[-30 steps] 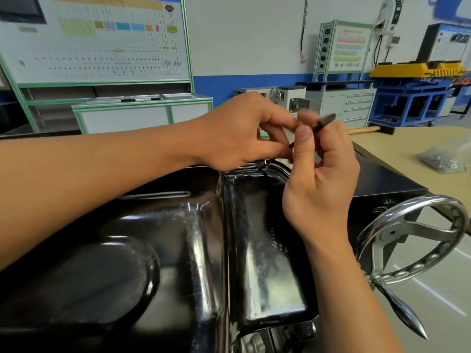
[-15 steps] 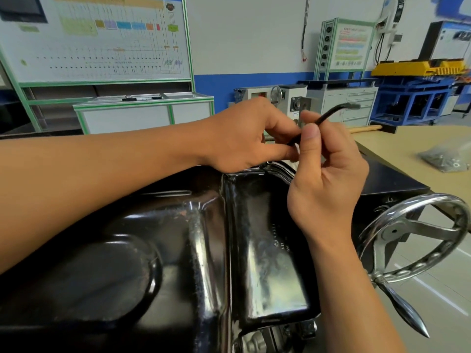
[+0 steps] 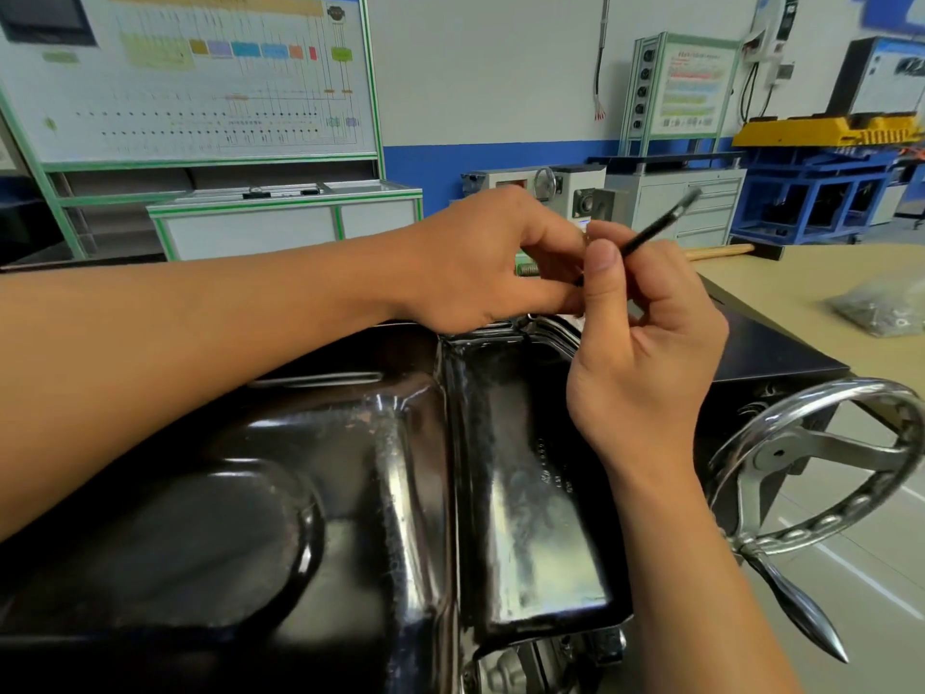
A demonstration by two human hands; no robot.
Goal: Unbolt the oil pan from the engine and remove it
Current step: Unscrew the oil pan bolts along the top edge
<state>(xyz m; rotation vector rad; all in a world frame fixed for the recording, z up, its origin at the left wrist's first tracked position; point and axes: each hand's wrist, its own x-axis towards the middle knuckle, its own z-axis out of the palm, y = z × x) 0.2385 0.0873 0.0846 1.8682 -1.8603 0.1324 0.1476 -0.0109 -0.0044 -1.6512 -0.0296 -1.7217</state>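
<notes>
Fingers (image 3: 603,273) round key (image 3: 650,230), bolt (image 3: 526,269) above pan (image 3: 525,493)

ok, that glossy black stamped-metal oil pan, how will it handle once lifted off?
Probably stiff: the glossy black stamped-metal oil pan shows pressed ribs and a deep sump. Likely slick, given its shiny sheen. Probably bulky rather than heavy, being broad sheet; a two-handed lift seems wise.

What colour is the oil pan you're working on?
The oil pan is glossy black, seen best in the head view.
</notes>
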